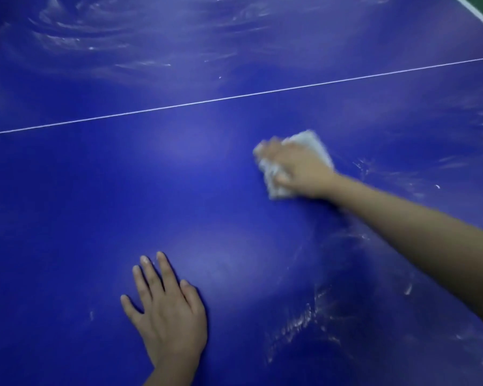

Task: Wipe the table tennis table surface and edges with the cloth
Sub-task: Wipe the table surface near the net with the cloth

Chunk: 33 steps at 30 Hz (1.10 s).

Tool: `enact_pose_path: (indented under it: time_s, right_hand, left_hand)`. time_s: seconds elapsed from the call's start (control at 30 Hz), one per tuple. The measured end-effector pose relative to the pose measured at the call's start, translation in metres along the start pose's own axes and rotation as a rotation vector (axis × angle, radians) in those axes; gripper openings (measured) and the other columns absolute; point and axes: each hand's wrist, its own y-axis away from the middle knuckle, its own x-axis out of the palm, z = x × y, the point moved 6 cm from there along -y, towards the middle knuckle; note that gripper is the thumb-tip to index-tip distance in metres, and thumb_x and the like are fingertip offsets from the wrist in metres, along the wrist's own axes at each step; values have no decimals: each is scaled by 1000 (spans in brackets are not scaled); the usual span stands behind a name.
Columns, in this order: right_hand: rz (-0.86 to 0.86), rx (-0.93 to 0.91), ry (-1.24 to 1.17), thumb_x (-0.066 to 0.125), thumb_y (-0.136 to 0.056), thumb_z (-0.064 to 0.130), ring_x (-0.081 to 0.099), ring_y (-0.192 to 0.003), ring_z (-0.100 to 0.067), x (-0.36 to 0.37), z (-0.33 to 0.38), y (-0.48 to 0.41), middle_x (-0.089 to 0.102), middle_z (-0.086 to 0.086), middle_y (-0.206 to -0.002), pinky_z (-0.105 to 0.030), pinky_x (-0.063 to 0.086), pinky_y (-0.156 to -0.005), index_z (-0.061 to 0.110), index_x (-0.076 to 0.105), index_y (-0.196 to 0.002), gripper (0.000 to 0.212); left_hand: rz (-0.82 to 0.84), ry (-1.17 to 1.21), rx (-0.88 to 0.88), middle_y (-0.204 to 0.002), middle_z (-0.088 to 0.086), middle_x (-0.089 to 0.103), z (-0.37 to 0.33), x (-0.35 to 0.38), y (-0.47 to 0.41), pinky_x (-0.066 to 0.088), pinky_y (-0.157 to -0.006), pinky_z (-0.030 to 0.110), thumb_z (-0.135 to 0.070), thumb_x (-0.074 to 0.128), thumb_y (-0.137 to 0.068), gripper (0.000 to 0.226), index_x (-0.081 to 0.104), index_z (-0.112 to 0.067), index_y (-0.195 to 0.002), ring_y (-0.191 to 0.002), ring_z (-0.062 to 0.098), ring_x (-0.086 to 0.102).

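The blue table tennis table (67, 204) fills the view. My right hand (299, 171) reaches in from the right and presses a crumpled white cloth (310, 142) onto the surface, right of centre; both are blurred by motion. My left hand (168, 310) lies flat on the table near the bottom, fingers spread, holding nothing. A thin white centre line (179, 105) crosses the table above the cloth.
Whitish streaks and swirls mark the surface at the top (95, 32) and along the right side (304, 321). The table's white edge line (477, 9) and a strip of green floor show at the top right corner.
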Motion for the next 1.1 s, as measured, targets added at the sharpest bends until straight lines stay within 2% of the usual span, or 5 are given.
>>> enact_pose_path:
  time_s: [0.27, 0.53, 0.77, 0.9, 1.1]
  right_hand:
    - [-151, 670, 204, 32, -95, 32, 24, -141, -33, -29, -146, 25, 27, -13, -153, -44, 16, -113, 8, 29, -146, 57]
    - [91, 52, 192, 38, -79, 34, 48, -125, -33, 61, 116, 156, 49, -13, -138, -44, 29, -107, 7, 42, -139, 66]
    - [446, -591, 254, 39, -86, 49, 25, -141, -17, 104, 225, 265, 28, 6, -154, -37, 16, -116, 22, 19, -150, 73]
    - [206, -126, 187, 40, -85, 33, 51, -124, -32, 61, 152, 226, 51, -13, -138, -41, 33, -106, 12, 40, -140, 59]
    - [-98, 724, 168, 42, -97, 25, 17, -144, -24, 37, 79, 221, 26, -4, -155, -36, 8, -115, 14, 26, -148, 55]
  left_hand:
    - [-27, 4, 2, -157, 11, 14, 3, 5, 0, 8, -113, 55, -31, 23, -94, 59, 15, -13, -150, -146, 24, 7]
    - [-30, 44, 9, -158, 10, 7, 2, 7, -1, 2, -114, 54, -29, 28, -95, 60, 11, -13, -150, -146, 24, 2]
    - [-25, 104, 29, -158, 11, 7, 1, 3, 0, 0, -113, 55, -27, 32, -97, 59, 11, -11, -150, -146, 25, 1]
    - [29, 140, 101, -159, 9, 1, 3, -2, 4, -6, -114, 52, -28, 29, -98, 58, 9, -12, -150, -146, 21, -3]
    - [53, 81, 566, -148, 13, 37, 38, -16, 88, 22, -111, 53, -23, 35, -92, 51, 41, -5, -140, -139, 25, 32]
